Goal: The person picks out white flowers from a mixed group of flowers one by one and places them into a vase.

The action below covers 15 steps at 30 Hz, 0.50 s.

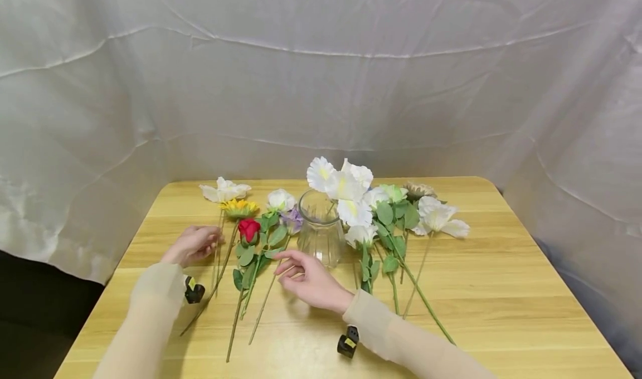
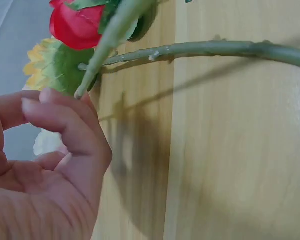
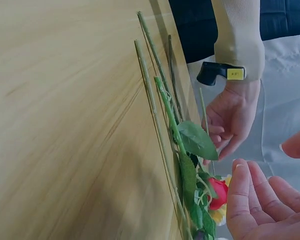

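Observation:
At the left of the table my left hand (image 1: 193, 244) pinches the thin stem (image 2: 110, 42) of a white flower (image 1: 225, 190) between its fingers. In the right wrist view that stem stands off the tabletop, beside the left hand's fingertips. The sunflower (image 1: 239, 208) and the red rose (image 1: 249, 229) lie just right of this hand. My right hand (image 1: 312, 281) hovers in front of the glass vase (image 1: 321, 244), palm turned left, fingers loosely bent and holding nothing. A large white iris (image 1: 346, 185) leans out of the vase's mouth to the right.
A white rose (image 1: 281, 199) and a purple flower (image 1: 292, 220) lie left of the vase. Right of it are several white and green blooms, a brownish flower (image 1: 419, 190) and a white flower (image 1: 437, 218), stems toward me. Grey cloth (image 1: 321, 100) hangs behind the table.

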{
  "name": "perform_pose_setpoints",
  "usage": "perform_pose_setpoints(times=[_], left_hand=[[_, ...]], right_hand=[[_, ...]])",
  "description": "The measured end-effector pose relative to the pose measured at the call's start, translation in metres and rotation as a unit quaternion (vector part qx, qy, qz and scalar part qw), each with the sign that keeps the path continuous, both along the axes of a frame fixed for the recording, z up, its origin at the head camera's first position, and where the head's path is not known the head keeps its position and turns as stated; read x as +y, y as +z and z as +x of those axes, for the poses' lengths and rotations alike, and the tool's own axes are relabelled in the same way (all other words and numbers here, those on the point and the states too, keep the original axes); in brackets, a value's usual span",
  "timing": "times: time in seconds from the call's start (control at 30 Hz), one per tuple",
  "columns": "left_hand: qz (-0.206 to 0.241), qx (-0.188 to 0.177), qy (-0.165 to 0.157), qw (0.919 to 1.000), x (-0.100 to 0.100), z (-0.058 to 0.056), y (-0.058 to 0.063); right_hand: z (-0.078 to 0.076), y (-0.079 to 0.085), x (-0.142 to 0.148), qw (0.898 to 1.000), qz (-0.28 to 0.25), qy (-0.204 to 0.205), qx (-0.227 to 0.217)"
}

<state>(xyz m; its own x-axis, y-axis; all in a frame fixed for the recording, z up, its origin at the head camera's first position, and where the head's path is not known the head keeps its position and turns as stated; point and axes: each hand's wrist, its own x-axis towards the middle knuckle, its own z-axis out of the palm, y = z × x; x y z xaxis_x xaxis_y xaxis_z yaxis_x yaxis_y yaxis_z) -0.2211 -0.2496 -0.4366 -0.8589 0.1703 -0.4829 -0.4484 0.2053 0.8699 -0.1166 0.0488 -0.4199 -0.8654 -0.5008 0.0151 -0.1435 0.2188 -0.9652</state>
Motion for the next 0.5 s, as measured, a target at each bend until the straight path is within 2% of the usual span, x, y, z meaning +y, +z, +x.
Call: perform_pose_setpoints(times=[0.17, 0.23, 0.5], left_hand=[[0.019, 0.001, -0.001, 0.9998, -0.003, 0.003, 0.000], [0.027, 0.005, -0.009, 0.9996, -0.004, 0.005, 0.000], [0.019, 0.041, 0.002, 0.9990, -0.007, 0.013, -0.002]], right_hand=[[0.007, 0.022, 0.005, 1.000, 0.001, -0.011, -0.007], [0.008, 0.024, 0.008, 1.000, 0.002, -0.017, -0.008], [0.001, -0.005, 0.020, 0.999, -0.008, -0.038, 0.003]])
